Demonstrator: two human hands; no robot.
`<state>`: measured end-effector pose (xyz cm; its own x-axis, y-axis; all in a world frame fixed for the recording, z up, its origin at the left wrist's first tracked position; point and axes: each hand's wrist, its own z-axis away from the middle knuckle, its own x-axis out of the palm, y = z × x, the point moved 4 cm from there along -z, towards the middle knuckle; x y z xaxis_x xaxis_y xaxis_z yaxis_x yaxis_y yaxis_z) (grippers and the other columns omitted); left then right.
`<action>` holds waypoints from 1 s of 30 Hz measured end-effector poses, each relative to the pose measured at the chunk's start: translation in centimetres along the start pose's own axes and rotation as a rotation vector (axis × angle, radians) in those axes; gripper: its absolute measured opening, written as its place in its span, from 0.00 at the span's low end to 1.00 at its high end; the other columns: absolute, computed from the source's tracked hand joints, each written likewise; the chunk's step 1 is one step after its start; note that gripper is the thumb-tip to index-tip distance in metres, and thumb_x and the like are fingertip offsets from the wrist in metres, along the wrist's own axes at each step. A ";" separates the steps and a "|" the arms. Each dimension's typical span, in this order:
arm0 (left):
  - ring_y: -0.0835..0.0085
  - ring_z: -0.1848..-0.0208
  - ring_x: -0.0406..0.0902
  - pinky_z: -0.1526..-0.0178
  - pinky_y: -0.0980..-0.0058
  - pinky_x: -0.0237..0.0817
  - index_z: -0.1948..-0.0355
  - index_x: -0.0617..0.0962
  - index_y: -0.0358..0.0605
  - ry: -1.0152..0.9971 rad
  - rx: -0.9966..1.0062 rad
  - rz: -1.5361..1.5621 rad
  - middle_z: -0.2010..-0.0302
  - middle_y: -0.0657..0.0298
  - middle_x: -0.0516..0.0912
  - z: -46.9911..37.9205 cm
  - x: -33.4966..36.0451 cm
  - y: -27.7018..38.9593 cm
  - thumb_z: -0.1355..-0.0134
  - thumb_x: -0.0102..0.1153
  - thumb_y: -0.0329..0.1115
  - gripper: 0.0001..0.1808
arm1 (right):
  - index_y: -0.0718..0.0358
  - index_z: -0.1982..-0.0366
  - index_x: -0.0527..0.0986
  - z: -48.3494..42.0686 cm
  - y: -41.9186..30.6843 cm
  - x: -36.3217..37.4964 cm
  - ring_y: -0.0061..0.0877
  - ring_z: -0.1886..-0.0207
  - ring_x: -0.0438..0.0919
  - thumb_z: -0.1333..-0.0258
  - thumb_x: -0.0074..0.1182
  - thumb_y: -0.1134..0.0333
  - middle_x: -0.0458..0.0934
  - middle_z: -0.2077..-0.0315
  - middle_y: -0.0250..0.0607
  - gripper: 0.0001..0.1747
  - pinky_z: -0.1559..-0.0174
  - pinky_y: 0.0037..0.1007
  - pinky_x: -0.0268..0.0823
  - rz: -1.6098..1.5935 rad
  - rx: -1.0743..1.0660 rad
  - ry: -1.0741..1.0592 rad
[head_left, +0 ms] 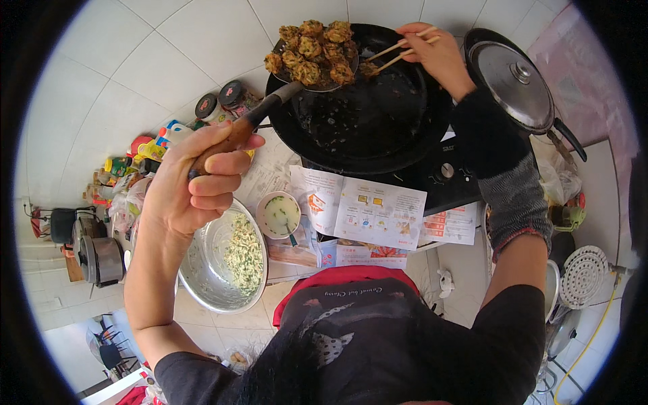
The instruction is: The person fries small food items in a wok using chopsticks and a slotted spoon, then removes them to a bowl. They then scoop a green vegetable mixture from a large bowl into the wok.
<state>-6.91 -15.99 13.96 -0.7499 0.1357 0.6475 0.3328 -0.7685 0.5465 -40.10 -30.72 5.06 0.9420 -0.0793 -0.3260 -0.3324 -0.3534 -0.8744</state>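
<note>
My left hand [205,174] grips the wooden handle of a skimmer [276,98]. Its perforated bowl carries a heap of browned fritters [316,53] over the left side of a large black wok [362,121]. With my right hand [438,55] I hold a pair of wooden chopsticks [400,53] over the wok's far right side. Their tips are at a single fritter [369,69], just right of the skimmer's rim. Dark oil with a few bubbles and crumbs shows in the wok, which sits on a black cooktop [450,169] with a knob.
At lower left, a metal basin [202,271] holds shredded batter mix [245,255]. Beside it stands a small bowl [278,215] of pale liquid with a spoon. Printed paper [379,207] covers the counter's front. A lidded pan [511,81] stands right; jars [235,96] line the wall.
</note>
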 end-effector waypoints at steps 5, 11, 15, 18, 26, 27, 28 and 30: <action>0.91 0.91 0.53 0.93 0.92 0.45 0.60 0.70 0.34 0.019 -0.025 -0.015 0.84 0.75 0.61 -0.1 -0.8 -0.4 0.34 0.42 0.41 0.17 | 0.65 0.56 0.75 1.6 -5.1 -4.2 0.24 0.62 0.79 0.39 0.47 0.68 0.79 0.63 0.42 0.13 0.63 0.19 0.74 -0.146 -0.086 0.207; 0.92 0.92 0.53 0.95 0.92 0.47 0.56 0.68 0.30 0.085 -0.025 0.015 0.86 0.76 0.59 -0.3 -1.0 -1.1 0.33 0.40 0.41 0.19 | 0.66 0.62 0.74 2.2 -10.8 -3.1 0.19 0.72 0.77 0.41 0.47 0.71 0.79 0.72 0.37 0.08 0.71 0.19 0.71 -0.307 -0.058 0.306; 0.92 0.91 0.54 0.93 0.92 0.46 0.59 0.69 0.33 0.015 -0.052 0.019 0.84 0.75 0.61 -0.3 -0.8 -1.1 0.35 0.43 0.40 0.17 | 0.68 0.62 0.75 1.8 -12.4 0.1 0.20 0.72 0.78 0.42 0.47 0.71 0.79 0.71 0.39 0.10 0.71 0.19 0.72 -0.287 -0.079 0.164; 0.92 0.90 0.54 0.92 0.92 0.46 0.61 0.70 0.34 -0.017 -0.070 0.027 0.84 0.75 0.62 -0.3 -0.9 -1.1 0.36 0.44 0.40 0.16 | 0.68 0.62 0.76 1.6 -12.8 1.0 0.20 0.73 0.78 0.42 0.47 0.71 0.79 0.70 0.40 0.10 0.73 0.18 0.72 -0.197 -0.088 0.070; 0.91 0.91 0.54 0.93 0.91 0.46 0.59 0.69 0.31 -0.041 -0.100 0.138 0.84 0.75 0.61 -0.2 -0.8 -0.7 0.34 0.41 0.39 0.18 | 0.67 0.62 0.75 2.0 -12.9 -1.7 0.20 0.74 0.78 0.41 0.47 0.70 0.80 0.71 0.39 0.10 0.74 0.17 0.71 -0.251 -0.104 0.199; 0.91 0.91 0.54 0.93 0.91 0.46 0.59 0.69 0.30 -0.048 -0.098 0.157 0.84 0.74 0.61 -0.2 -0.7 -0.6 0.34 0.41 0.39 0.18 | 0.67 0.62 0.75 2.2 -12.6 -2.4 0.20 0.74 0.78 0.41 0.47 0.70 0.80 0.70 0.38 0.10 0.74 0.17 0.71 -0.275 -0.127 0.232; 0.91 0.91 0.54 0.93 0.91 0.47 0.58 0.69 0.29 -0.049 -0.096 0.178 0.84 0.74 0.61 -0.1 -0.6 -0.5 0.34 0.40 0.39 0.18 | 0.66 0.64 0.76 2.4 -12.1 -3.0 0.21 0.74 0.78 0.43 0.48 0.70 0.80 0.70 0.39 0.09 0.74 0.19 0.71 -0.284 -0.159 0.292; 0.90 0.91 0.54 0.94 0.91 0.47 0.58 0.68 0.28 -0.062 -0.080 0.195 0.84 0.74 0.60 0.0 -0.3 -0.2 0.33 0.39 0.38 0.18 | 0.66 0.68 0.77 2.6 -10.7 -4.5 0.24 0.75 0.79 0.46 0.51 0.70 0.80 0.70 0.41 0.07 0.74 0.22 0.71 -0.303 -0.218 0.410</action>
<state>-6.74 -15.85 13.67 -0.6386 0.0158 0.7694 0.4195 -0.8310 0.3653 -40.89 -24.20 14.90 0.9493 -0.2847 0.1331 -0.0674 -0.5981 -0.7986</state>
